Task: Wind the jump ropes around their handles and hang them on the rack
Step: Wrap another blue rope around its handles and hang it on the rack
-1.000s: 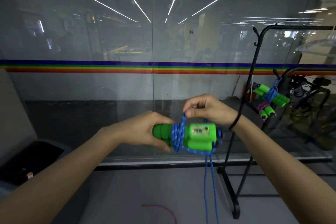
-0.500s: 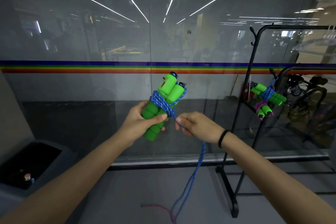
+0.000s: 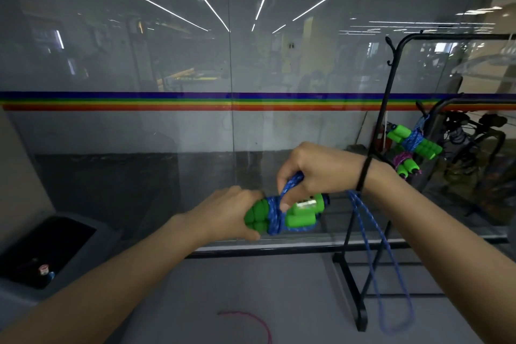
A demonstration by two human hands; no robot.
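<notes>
The winding step is in hand. The left hand [image 3: 223,213] is closed around the foam ends of the two green handles [image 3: 284,215], which lie level at about six o'clock, low in the middle of the view. The right hand [image 3: 312,170] sits just above them, fingers curled and pinching the blue rope [image 3: 290,184] as it brings a turn up over the bundle. Several coils already bind the handles; the loose remainder hangs from under the right wrist as a long loop [image 3: 388,282] toward five o'clock.

By my reading the next move calls for carrying the rope down round the far side while the left hand keeps the pair from twisting, then repeating until the slack is used.

Half a second ago the handles stood tilted upright and higher, with the right hand below them at the rope; now they are flat and lower, the right hand on top.

The rack [image 3: 391,109] stands at three o'clock, apparently with two wound ropes [image 3: 416,145] already hung, though they are small.
</notes>
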